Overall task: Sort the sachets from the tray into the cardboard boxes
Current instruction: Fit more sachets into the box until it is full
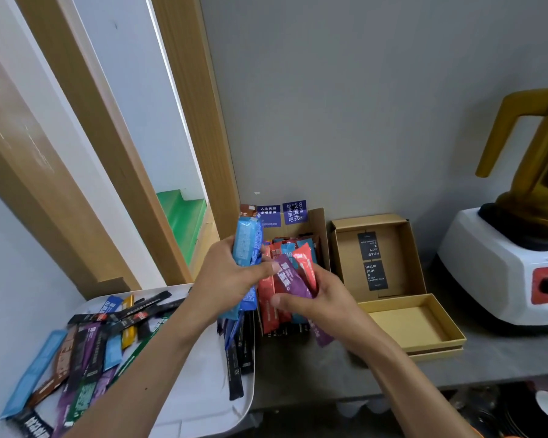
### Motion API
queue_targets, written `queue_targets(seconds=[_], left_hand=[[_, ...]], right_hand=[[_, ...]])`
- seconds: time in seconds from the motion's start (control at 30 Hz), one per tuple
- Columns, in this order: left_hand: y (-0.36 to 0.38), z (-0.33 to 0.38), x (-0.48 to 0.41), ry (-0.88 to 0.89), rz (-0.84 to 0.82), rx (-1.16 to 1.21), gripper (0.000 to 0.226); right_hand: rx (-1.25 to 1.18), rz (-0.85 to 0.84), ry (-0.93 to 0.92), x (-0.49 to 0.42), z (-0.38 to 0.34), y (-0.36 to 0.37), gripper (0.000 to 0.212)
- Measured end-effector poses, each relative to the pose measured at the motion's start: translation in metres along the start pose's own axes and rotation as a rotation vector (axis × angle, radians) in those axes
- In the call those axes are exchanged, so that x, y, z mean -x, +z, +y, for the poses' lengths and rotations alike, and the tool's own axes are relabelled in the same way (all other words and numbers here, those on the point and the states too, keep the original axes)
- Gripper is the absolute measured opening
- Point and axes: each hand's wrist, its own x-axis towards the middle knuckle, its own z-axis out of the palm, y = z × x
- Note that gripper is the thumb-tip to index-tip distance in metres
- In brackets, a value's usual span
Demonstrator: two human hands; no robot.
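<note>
The left hand (228, 275) grips blue sachets (246, 245), the right hand (325, 298) grips red and purple sachets (293, 276), both hiding the front of the full cardboard box (318, 222), with the tray (203, 399) of loose sachets (86, 343) left and an open box (402, 324) and blender (494, 267) right on the desk (487, 358).

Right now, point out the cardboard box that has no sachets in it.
The box nearest the blender: its tray is bare, lid flipped open. The other box, left of it, is packed with sachets.
</note>
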Motion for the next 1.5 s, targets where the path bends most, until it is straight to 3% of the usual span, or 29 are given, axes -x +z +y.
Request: queue_targets(seconds=[0.1, 0.23, 0.4, 0.57, 0.73, 0.93, 1.5], left_hand=[[-0.009, 0.002, -0.005, 0.011, 0.067, 0.033, 0.026], [-0.013, 0.001, -0.008, 0.022, 0.091, 0.081, 0.023], [-0.012, -0.007, -0.008, 0.022, 0.157, 0.105, 0.023], [-0.009, -0.010, -0.010, 0.040, 0.181, 0.071, 0.024], [-0.004, -0.008, -0.011, 0.076, 0.235, 0.048, 0.022], [-0.006, -0.006, -0.012, 0.108, 0.347, 0.076, 0.018], [-0.009, -0.019, -0.009, 0.037, 0.319, 0.133, 0.021]], right_hand=[[0.090, -0.012, -0.005, 0.006, 0.003, -0.010, 0.028], [0.081, -0.048, -0.005, 0.009, 0.009, -0.013, 0.025], [0.055, 0.028, -0.012, 0.011, 0.009, -0.017, 0.011], [0.262, 0.077, -0.036, 0.008, 0.015, -0.013, 0.026], [0.552, 0.212, -0.091, -0.001, 0.023, -0.003, 0.021], [0.745, 0.377, -0.126, -0.003, 0.034, 0.018, 0.046], [0.988, 0.176, -0.283, -0.005, 0.049, 0.026, 0.043]])
